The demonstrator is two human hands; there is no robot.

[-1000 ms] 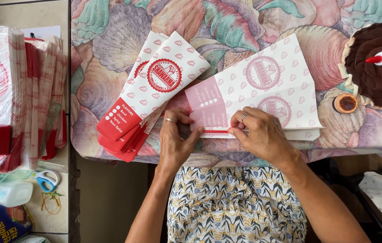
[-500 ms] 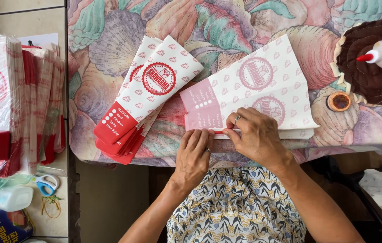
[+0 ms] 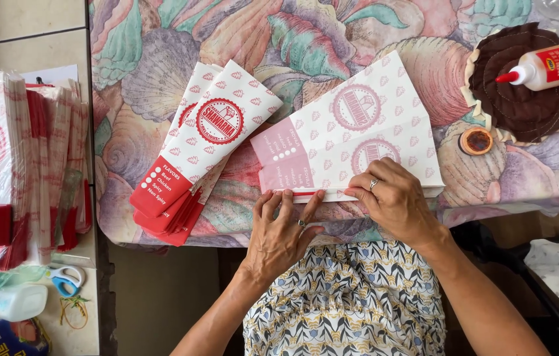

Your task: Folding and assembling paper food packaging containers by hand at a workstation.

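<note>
Far left of the flat paper sheet [image 3: 352, 132] stands a big stack of printed bags [image 3: 16, 158], with blue scissors [image 3: 65, 279] below the stack. Nearer, just left of the sheet, lies a small pile of finished red and white bags [image 3: 203, 155]. The sheet itself lies on the flowered tablecloth [image 3: 154, 59], at the table's near edge. The left hand [image 3: 282, 231] is open and flat, its fingertips pressing the sheet's lower fold. The right hand [image 3: 394, 201] also presses this fold with bent fingers, grasping nothing. To the right of the sheet lies a glue bottle [image 3: 549, 66] on a brown round mat [image 3: 523, 99].
</note>
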